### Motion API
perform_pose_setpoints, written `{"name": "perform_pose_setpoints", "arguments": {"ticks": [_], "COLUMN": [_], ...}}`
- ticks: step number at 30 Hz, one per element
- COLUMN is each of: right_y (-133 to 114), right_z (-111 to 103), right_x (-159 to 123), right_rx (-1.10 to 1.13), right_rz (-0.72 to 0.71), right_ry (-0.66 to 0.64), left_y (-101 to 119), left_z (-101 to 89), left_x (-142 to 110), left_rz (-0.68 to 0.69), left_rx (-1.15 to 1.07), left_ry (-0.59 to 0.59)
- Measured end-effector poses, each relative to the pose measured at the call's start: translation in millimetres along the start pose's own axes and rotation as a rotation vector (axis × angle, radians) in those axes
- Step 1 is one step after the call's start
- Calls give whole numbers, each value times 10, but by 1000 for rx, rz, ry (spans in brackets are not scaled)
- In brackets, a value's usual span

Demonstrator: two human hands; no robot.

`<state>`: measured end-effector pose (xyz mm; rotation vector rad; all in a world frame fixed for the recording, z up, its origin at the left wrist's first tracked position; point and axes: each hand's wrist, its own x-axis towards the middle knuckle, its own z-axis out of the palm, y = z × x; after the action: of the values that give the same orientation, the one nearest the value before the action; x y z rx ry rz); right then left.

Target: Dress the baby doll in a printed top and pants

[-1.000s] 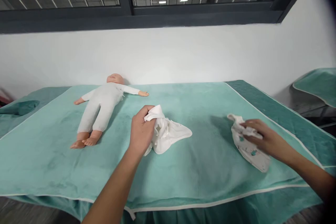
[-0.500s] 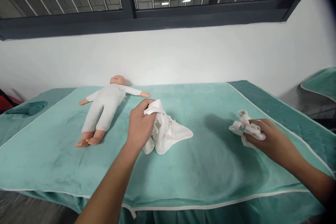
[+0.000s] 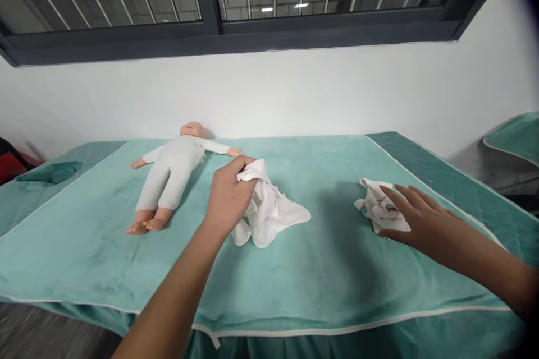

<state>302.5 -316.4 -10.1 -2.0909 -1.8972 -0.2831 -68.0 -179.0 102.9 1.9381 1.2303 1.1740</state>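
My left hand (image 3: 232,190) is closed round the top of a white cloth garment (image 3: 273,213), which looks like baby clothing. Its lower part hangs and spreads over the green cover (image 3: 295,280). Off to the right, a second, crumpled white cloth piece (image 3: 381,207) lies on the cover. My right hand (image 3: 415,216) is just over it, fingers spread and thumb apart, not gripping it. A baby doll (image 3: 172,168) in a white body suit lies on its back at the left, head toward the wall and arms stretched out.
Behind the bed is a white wall (image 3: 286,95) below a dark window frame (image 3: 337,25) with metal bars. A folded green cloth (image 3: 514,134) is at the far right. A red and black object (image 3: 12,162) stands at the left edge.
My right hand has opened and let go of the crumpled white piece, which has spread a little on the cover. My left hand keeps its hold on the garment. The view has shifted slightly.
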Motion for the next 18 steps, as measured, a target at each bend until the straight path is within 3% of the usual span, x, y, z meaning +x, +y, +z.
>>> {"name": "perform_pose_setpoints", "arguments": {"ticks": [3,7,9,12,18], "right_y": [-597,-1554,-1875,-2047,-1786], "right_z": [-214,-371,-369,-320,-377], "right_x": [142,428,609,893,1175], "right_rx": [84,544,705,784,621], "right_rz": [-69,-167,-261,-237,-136], "right_ry": [-23,-73,-51,57,231], "left_y": [84,300,409,490,281], "left_z": [-27,-62,-102,-212,-489], "left_x": [25,14,4,13,94], "left_rz": [47,122,133,156,178], "left_rx": [9,43,64,102,269], "left_ry": [0,-44,-71,-84,76]}}
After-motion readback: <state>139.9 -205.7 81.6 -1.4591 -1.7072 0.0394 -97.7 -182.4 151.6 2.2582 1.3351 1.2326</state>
